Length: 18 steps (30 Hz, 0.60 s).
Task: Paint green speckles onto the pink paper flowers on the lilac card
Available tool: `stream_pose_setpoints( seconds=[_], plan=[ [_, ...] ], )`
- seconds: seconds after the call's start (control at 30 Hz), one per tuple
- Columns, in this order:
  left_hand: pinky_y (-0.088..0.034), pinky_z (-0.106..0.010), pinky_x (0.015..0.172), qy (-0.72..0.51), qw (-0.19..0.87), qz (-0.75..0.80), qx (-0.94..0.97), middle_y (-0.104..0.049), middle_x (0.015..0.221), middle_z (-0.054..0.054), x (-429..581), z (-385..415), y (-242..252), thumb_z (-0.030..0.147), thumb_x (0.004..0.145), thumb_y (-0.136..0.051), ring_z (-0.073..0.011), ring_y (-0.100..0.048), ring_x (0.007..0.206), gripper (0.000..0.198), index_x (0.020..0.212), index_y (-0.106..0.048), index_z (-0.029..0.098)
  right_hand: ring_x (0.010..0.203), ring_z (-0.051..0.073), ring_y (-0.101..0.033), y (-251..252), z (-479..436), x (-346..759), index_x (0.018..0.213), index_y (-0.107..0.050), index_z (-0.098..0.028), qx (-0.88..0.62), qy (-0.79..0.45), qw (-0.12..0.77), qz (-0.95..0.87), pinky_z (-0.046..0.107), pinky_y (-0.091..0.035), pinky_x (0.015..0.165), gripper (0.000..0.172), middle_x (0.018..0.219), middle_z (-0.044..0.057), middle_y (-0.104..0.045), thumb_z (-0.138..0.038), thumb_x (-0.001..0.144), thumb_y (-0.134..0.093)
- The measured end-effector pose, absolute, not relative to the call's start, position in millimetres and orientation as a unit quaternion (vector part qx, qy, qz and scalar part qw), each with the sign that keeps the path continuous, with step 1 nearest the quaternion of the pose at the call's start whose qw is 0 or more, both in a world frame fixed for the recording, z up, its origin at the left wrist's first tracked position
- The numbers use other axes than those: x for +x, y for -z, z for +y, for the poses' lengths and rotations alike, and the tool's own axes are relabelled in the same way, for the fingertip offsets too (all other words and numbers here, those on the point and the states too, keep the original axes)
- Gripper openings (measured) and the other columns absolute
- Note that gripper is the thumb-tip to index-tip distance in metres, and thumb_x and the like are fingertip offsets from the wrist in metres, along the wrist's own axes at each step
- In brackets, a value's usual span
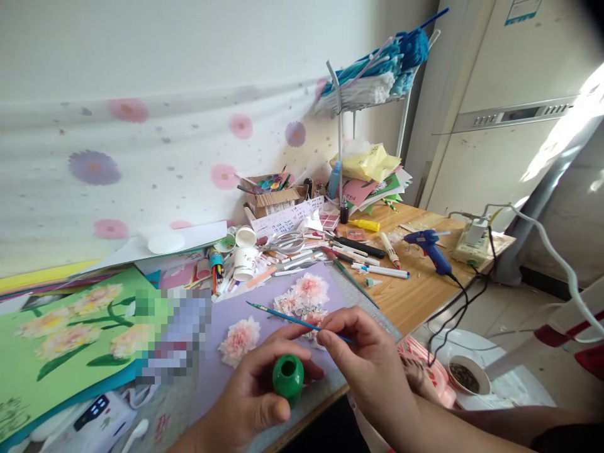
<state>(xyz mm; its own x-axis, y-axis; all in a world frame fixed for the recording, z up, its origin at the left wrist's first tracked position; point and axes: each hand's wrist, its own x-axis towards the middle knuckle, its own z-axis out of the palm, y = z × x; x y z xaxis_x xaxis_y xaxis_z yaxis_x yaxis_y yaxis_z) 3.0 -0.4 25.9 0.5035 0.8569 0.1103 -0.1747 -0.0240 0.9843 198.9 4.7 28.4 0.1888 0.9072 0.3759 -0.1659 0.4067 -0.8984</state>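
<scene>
In my left hand (252, 393) is a small green paint bottle (289, 377), its open mouth facing up toward me. My right hand (370, 362) pinches a thin blue paintbrush (285, 316) between thumb and fingers. The brush slants up to the left, its dark tip pointing away from the bottle. Beneath both hands lies a sheet of purple paper (212, 377). On it sit a pink and white ruffled flower (240, 341) and a cluster of similar flowers (309, 290), the cluster partly covered by the brush and my right hand.
A green sheet with flowers (94, 327) lies at left. Pens and markers (302, 251), a paper cup (245, 263) and a cardboard box (274, 200) crowd the back. To the right are a blue glue gun (430, 250), its cord, and a power strip (472, 242). A bowl (467, 375) stands below the table.
</scene>
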Motion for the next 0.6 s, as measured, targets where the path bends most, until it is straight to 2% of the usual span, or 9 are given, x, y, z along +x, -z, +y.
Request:
stream_pose_setpoints(
  seconds=[0.03,0.07,0.17,0.23,0.37,0.47,0.53,0.6],
  plan=[
    [-0.051,-0.038,0.102,-0.409,0.634,0.285,0.591,-0.078,0.100,-0.007,3,-1,-26,0.063,0.073,-0.090,-0.0323,-0.072,0.112,0.050,0.112,-0.082,0.032,0.065,0.016,-0.073,-27,4,197,0.072,-0.070,-0.023,-0.369,-0.406,0.672,-0.497,0.024,-0.059,0.062,0.009,0.070,0.000,-0.075,-0.019,0.077,-0.076],
    [-0.050,-0.038,0.104,-0.414,0.632,0.282,0.591,-0.078,0.102,-0.008,4,-1,-27,0.063,0.073,-0.090,-0.0343,-0.067,0.121,0.050,0.112,-0.083,0.032,0.064,0.016,-0.073,-25,3,194,0.072,-0.068,-0.023,-0.363,-0.421,0.667,-0.495,0.025,-0.059,0.061,0.010,0.069,0.000,-0.074,-0.019,0.078,-0.076],
    [-0.045,-0.043,0.110,-0.434,0.626,0.277,0.586,-0.070,0.134,-0.009,6,-2,-29,0.064,0.074,-0.088,-0.0391,-0.052,0.140,0.049,0.112,-0.083,0.033,0.057,0.015,-0.068,-20,-1,188,0.073,-0.064,-0.022,-0.345,-0.469,0.645,-0.495,0.025,-0.056,0.056,0.012,0.066,-0.001,-0.070,-0.021,0.081,-0.073],
    [-0.042,-0.048,0.113,-0.438,0.625,0.277,0.583,-0.065,0.144,-0.009,6,-2,-28,0.065,0.073,-0.088,-0.0407,-0.054,0.138,0.051,0.112,-0.082,0.033,0.055,0.015,-0.066,-17,-3,186,0.072,-0.062,-0.022,-0.346,-0.471,0.637,-0.504,0.025,-0.054,0.055,0.013,0.064,-0.001,-0.068,-0.023,0.082,-0.071],
    [-0.042,-0.049,0.115,-0.432,0.629,0.295,0.576,-0.069,0.140,-0.009,4,-3,-23,0.063,0.074,-0.088,-0.0404,-0.058,0.134,0.050,0.112,-0.083,0.032,0.061,0.017,-0.066,-11,-6,184,0.070,-0.062,-0.022,-0.377,-0.435,0.625,-0.528,0.028,-0.055,0.060,0.017,0.066,0.001,-0.070,-0.027,0.083,-0.072],
    [-0.047,-0.044,0.111,-0.433,0.628,0.305,0.570,-0.070,0.138,-0.009,2,-3,-20,0.063,0.074,-0.089,-0.0392,-0.060,0.132,0.050,0.112,-0.083,0.030,0.066,0.019,-0.068,-10,-8,182,0.072,-0.063,-0.022,-0.383,-0.405,0.623,-0.549,0.029,-0.056,0.064,0.017,0.070,0.003,-0.073,-0.026,0.085,-0.073],
    [-0.051,-0.039,0.107,-0.443,0.621,0.311,0.566,-0.073,0.133,-0.008,2,-3,-19,0.062,0.072,-0.091,-0.0370,-0.062,0.129,0.050,0.110,-0.084,0.030,0.069,0.019,-0.070,-10,-12,185,0.078,-0.066,-0.023,-0.364,-0.386,0.627,-0.571,0.029,-0.057,0.066,0.010,0.075,0.004,-0.074,-0.023,0.087,-0.070],
    [-0.055,-0.034,0.101,-0.458,0.615,0.321,0.556,-0.075,0.128,-0.006,3,-3,-20,0.061,0.071,-0.092,-0.0313,-0.070,0.114,0.048,0.108,-0.084,0.030,0.075,0.020,-0.072,-6,-20,192,0.091,-0.069,-0.024,-0.340,-0.350,0.636,-0.598,0.030,-0.058,0.070,0.006,0.082,0.005,-0.076,-0.020,0.090,-0.064]
  ],
)
